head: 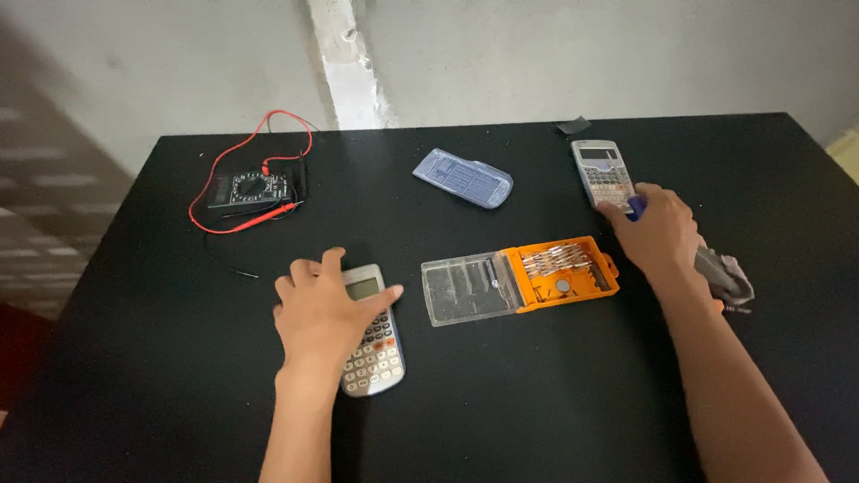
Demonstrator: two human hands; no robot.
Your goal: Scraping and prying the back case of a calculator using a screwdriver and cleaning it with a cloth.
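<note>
Your left hand [324, 309] lies flat, fingers spread, on the upper half of a grey calculator [371, 335] at lower centre of the frame; the grip is apart, pressing rather than clasping, with the thumb reaching off toward the right past the display. That calculator's long axis runs nearly top to bottom in the frame, its keypad end nearest you and showing clear below your palm. Your right hand [662, 234], at right of centre, has its grip together on a small blue-handled tool [636, 207], only the tip of which shows, and its fingertips touch the lower edge of a second calculator [604, 173] that lies up and left of the hand, long axis also near vertical, display end farthest from you. Of the two hands, the right is plainly the nearer to that second calculator, the left well apart from it. Between your hands sits an open orange bit case [564, 273] with its clear lid [467, 289] folded out to the left, untouched. A blue calculator cover [463, 178] lies at upper centre. A multimeter [248, 190] with red and black leads sits at upper left. A grey cloth [727, 276] lies behind your right wrist. All rest on the black desk [537, 402].
</note>
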